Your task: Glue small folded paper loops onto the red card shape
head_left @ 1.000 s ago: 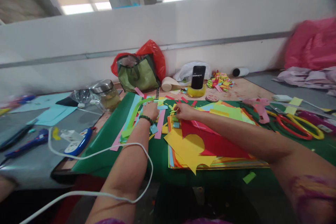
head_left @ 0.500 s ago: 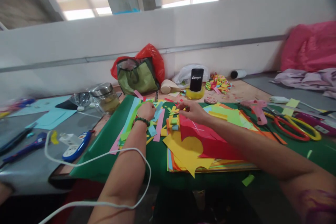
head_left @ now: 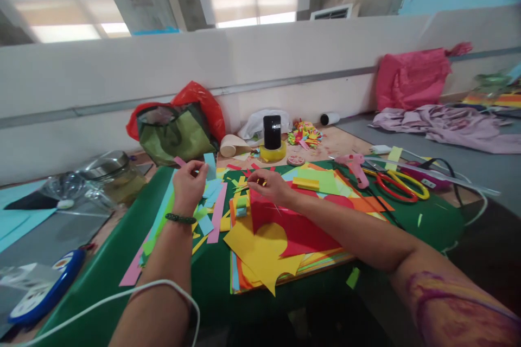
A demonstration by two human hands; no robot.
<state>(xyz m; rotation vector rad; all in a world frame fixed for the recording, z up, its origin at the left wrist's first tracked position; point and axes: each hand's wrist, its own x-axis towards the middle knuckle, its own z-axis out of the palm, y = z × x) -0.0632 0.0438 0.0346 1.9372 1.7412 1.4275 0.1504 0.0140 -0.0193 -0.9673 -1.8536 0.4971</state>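
Note:
My left hand (head_left: 188,186) is raised a little above the green mat (head_left: 122,260) and pinches a light blue paper strip (head_left: 210,164) between thumb and fingers. My right hand (head_left: 271,187) rests at the far edge of a red sheet (head_left: 301,227), its fingers closed in a pinch on a small yellow scrap (head_left: 263,182). Below it a yellow sheet (head_left: 260,255) lies on a stack of coloured paper. Loose strips of pink, blue and green paper (head_left: 215,211) lie between the two hands.
A phone (head_left: 272,131) stands in a yellow tape roll. A pink glue gun (head_left: 355,165) and red-and-yellow scissors (head_left: 396,185) lie right. A glass jar (head_left: 109,173) and a red-and-green bag (head_left: 175,124) stand left. A white cable (head_left: 122,295) crosses my left forearm.
My left hand has lifted off the strips with a blue strip pinched in it. The right hand stays at the red sheet's edge. The view has swung right.

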